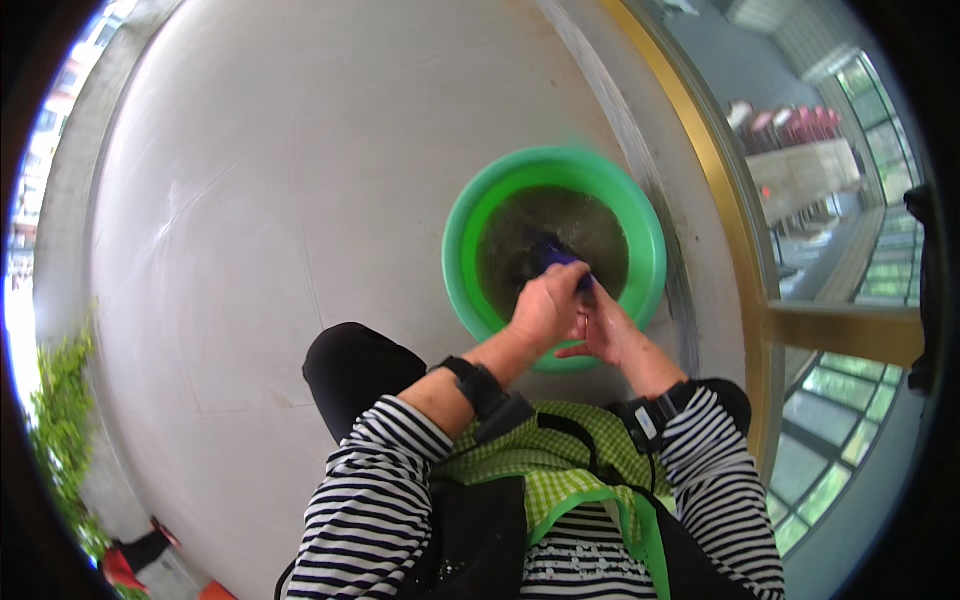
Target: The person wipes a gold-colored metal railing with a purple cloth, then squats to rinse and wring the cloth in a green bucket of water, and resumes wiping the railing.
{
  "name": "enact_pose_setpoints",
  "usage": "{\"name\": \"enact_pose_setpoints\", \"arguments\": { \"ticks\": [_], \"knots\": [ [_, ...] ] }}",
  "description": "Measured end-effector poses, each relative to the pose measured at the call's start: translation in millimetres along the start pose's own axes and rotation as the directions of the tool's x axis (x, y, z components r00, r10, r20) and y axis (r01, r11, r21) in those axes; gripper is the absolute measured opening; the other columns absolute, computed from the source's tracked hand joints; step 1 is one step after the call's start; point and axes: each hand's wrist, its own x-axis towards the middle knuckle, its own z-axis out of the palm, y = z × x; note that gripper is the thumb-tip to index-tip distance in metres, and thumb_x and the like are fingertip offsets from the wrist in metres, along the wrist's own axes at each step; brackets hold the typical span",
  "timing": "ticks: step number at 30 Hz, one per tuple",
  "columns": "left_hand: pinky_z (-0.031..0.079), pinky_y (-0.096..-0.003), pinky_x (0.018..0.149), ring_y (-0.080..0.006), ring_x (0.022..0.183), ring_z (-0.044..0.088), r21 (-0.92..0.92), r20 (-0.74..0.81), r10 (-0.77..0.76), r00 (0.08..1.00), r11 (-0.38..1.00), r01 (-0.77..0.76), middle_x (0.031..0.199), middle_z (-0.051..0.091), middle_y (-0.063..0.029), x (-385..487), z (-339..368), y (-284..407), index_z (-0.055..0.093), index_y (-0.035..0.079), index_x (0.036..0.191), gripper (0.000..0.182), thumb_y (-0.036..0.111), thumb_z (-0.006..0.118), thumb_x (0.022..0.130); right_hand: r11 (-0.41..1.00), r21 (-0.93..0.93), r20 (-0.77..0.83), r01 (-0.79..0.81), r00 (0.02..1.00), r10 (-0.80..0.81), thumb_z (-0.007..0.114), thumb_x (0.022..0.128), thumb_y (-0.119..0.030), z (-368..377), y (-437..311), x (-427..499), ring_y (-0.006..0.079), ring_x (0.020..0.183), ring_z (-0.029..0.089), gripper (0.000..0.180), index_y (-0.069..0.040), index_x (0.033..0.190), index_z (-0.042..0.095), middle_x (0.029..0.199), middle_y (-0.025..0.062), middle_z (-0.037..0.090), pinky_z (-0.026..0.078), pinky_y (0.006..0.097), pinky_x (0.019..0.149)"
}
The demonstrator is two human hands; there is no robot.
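Note:
A round green plastic basin [459,247] stands on the floor before me, holding murky dark water [540,210]. Over its near part my two hands meet on a dark purple cloth [559,255], whose lower end hangs into the water. My left hand [551,300] is closed around the upper part of the cloth. My right hand [606,322] lies against the same bunch from the other side, its lower fingers spread and a ring on one of them. How far its upper fingers wrap the cloth is hidden.
Smooth grey floor [225,225] extends to the left of the basin. A brass-coloured frame [720,172] with glass panes runs along the right, with a table [806,176] and chairs beyond. Green plants [64,427] grow at the far left edge. Part of another person [139,559] shows at the lower left.

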Motion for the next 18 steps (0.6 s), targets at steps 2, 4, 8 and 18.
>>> {"name": "enact_pose_setpoints", "arguments": {
  "ticks": [2, 4, 8, 18],
  "knots": [
    [0.058, -0.0468, 0.074, -0.0386, 0.087, 0.070, 0.028, -0.059, 0.028, 0.998, 0.999, -0.026, 0.099, 0.070, -0.0152, -11.5, -13.7, 22.7, 0.066, 0.012, 0.121, 0.039, 0.016, 0.074, 0.083, 0.980, 0.196, 0.072, 0.035, 0.996, -0.050, 0.043, 0.099, -0.072, 9.8, 2.2, -0.7, 0.0291, 0.112, 0.068, 0.069, -0.016, 0.139, 0.052, 0.129, 0.0088, 0.067, 0.057, 0.0594, 0.088],
    [0.057, -0.0456, 0.074, -0.0349, 0.087, 0.071, 0.003, -0.023, 0.016, 1.000, 1.000, -0.016, 0.097, 0.071, -0.0128, -25.8, -21.4, 38.2, 0.067, 0.014, 0.120, 0.039, 0.020, 0.074, 0.083, 0.950, 0.306, 0.035, 0.060, 0.997, -0.074, 0.052, 0.098, -0.066, 12.0, 4.4, -3.3, 0.0277, 0.107, 0.068, 0.065, -0.010, 0.130, 0.059, 0.123, 0.0103, 0.068, 0.056, 0.0500, 0.093],
    [0.053, -0.0411, 0.077, -0.0298, 0.085, 0.070, 0.028, 0.086, 0.042, 0.995, 0.999, -0.045, 0.094, 0.072, -0.0091, -42.4, -22.8, 39.8, 0.068, 0.014, 0.121, 0.042, 0.025, 0.076, 0.081, 0.967, 0.233, -0.103, 0.102, 0.991, -0.080, 0.062, 0.098, -0.043, 5.5, 8.8, -1.3, 0.0256, 0.102, 0.069, 0.040, -0.006, 0.112, 0.067, 0.108, 0.0107, 0.071, 0.056, 0.0418, 0.094],
    [0.050, -0.0453, 0.092, -0.0246, 0.101, 0.063, -0.619, 0.525, -0.702, 0.481, 0.073, 0.782, 0.097, 0.066, -0.0074, -13.7, 24.1, -24.6, 0.061, 0.003, 0.121, 0.088, 0.083, 0.051, 0.086, 0.942, 0.335, 0.037, -0.032, 0.999, 0.021, 0.069, 0.093, -0.017, 11.1, -11.6, -11.3, 0.0130, 0.072, 0.063, 0.030, 0.000, 0.114, 0.057, 0.094, 0.0078, 0.065, 0.053, 0.0278, 0.059]
  ]
}}
